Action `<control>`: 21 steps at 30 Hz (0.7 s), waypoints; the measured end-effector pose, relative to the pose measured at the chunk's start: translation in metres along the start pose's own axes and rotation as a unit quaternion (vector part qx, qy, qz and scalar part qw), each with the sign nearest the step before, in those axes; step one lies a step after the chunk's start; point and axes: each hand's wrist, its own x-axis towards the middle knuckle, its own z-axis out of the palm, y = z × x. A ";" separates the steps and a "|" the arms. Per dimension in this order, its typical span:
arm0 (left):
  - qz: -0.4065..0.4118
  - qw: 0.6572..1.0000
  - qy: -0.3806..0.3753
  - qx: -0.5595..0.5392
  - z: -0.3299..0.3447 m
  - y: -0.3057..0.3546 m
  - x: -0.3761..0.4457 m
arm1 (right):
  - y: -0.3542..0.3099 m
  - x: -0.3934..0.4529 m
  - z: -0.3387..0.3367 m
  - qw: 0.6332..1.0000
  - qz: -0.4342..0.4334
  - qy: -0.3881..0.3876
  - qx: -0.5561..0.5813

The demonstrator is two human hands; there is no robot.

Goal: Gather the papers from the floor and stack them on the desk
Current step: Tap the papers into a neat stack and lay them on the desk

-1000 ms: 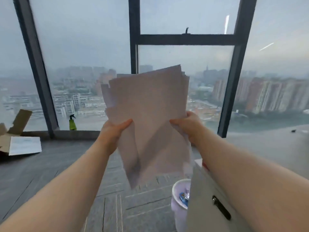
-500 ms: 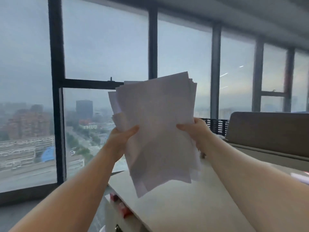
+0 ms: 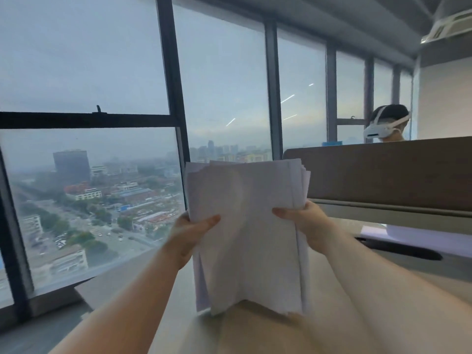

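Observation:
An uneven bundle of white papers (image 3: pixel 247 226) stands upright in front of me, over the light wooden desk (image 3: pixel 268 335). My left hand (image 3: pixel 190 233) grips its left edge, thumb across the front sheet. My right hand (image 3: pixel 306 223) grips the right edge the same way. The lower edges of the sheets hang close to the desk top; I cannot tell whether they touch it. The sheets are fanned and their corners do not line up.
A brown partition (image 3: pixel 383 175) runs along the desk's far side, with a person in a white headset (image 3: pixel 383 127) behind it. More white sheets (image 3: pixel 413 238) and a dark flat object (image 3: pixel 398 249) lie at the right. Tall windows (image 3: pixel 89 175) stand left.
The view has swung right, from the floor and bin to the desk. Both hands kept hold of the papers and lowered them toward the desk top.

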 end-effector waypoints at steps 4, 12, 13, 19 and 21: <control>-0.012 1.000 0.001 -0.002 -0.006 -0.014 -0.002 | 0.014 0.000 0.003 1.000 0.000 -0.010 0.016; -0.102 0.992 -0.062 -0.035 -0.021 -0.032 -0.013 | 0.023 0.001 0.025 0.995 -0.007 -0.006 0.097; -0.111 0.990 -0.079 -0.040 -0.022 -0.031 -0.014 | 0.024 0.001 0.026 0.995 -0.015 -0.023 0.092; -0.113 0.978 -0.166 -0.050 -0.022 -0.030 -0.008 | 0.025 0.008 0.012 0.993 0.006 -0.087 0.073; -0.107 0.978 -0.172 -0.050 -0.023 -0.032 -0.004 | 0.025 0.009 0.004 0.988 0.031 -0.131 0.072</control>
